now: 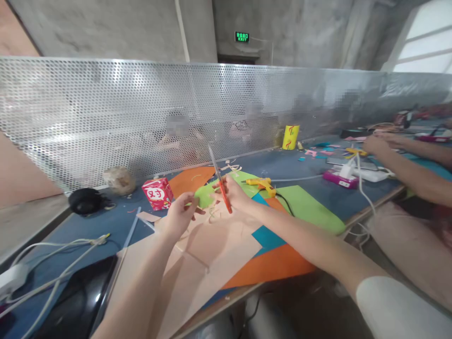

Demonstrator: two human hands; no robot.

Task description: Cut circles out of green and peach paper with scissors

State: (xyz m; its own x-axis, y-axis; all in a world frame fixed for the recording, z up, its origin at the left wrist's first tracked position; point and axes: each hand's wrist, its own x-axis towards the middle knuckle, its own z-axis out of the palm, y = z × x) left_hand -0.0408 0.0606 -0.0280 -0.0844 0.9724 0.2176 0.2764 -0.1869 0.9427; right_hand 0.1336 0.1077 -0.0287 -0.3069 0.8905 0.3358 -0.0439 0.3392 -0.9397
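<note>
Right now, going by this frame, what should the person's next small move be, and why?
Probably to turn the orange-handled tool in the right hand so its tip comes down toward the green piece: the tip points up and away, while the left hand is at the piece's edge, and thin strips lie on the beige sheet.

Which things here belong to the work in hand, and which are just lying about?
Seemingly in use:
- orange-handled tool, held in the right hand
- light green piece, at the left hand
- pale pink sheet, beneath the hands

Apparently lying about:
- red box
- black round object
- yellow can
- yellow glue gun, not held now, though possibly part of the work
</note>
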